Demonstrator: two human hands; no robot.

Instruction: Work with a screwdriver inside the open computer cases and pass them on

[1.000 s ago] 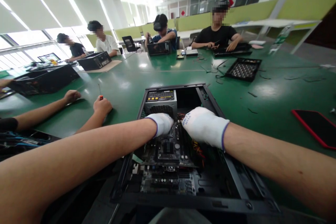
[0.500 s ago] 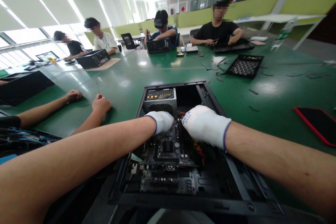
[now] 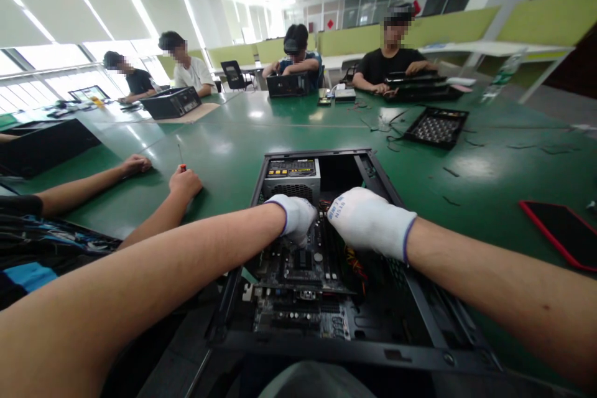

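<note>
An open black computer case (image 3: pixel 342 343) lies in front of me with its inside facing up. My left hand (image 3: pixel 296 216), in a white glove, is curled closed over the upper part of the motherboard (image 3: pixel 301 261). Close beside it, my right hand (image 3: pixel 368 221), gloved too, is closed with its fingertips pointing down between the board and a bundle of coloured cables (image 3: pixel 357 270). Whatever the fingers of either hand grip is hidden behind the gloves. The silver power supply (image 3: pixel 291 177) with its yellow and black label sits just beyond my hands, in the far left corner of the case.
At my left a person's hand (image 3: pixel 185 183) holds a screwdriver with a red handle. A red-edged phone (image 3: pixel 562 233) lies on the green table (image 3: pixel 224 143) at right. Further off are a black tray-like part (image 3: pixel 436 126), loose strips, and several people with computer cases.
My view has shifted slightly, so the case appears a little further right. Both hands stay closed at nearly the same spot. Across the table, a person has raised a black panel.
</note>
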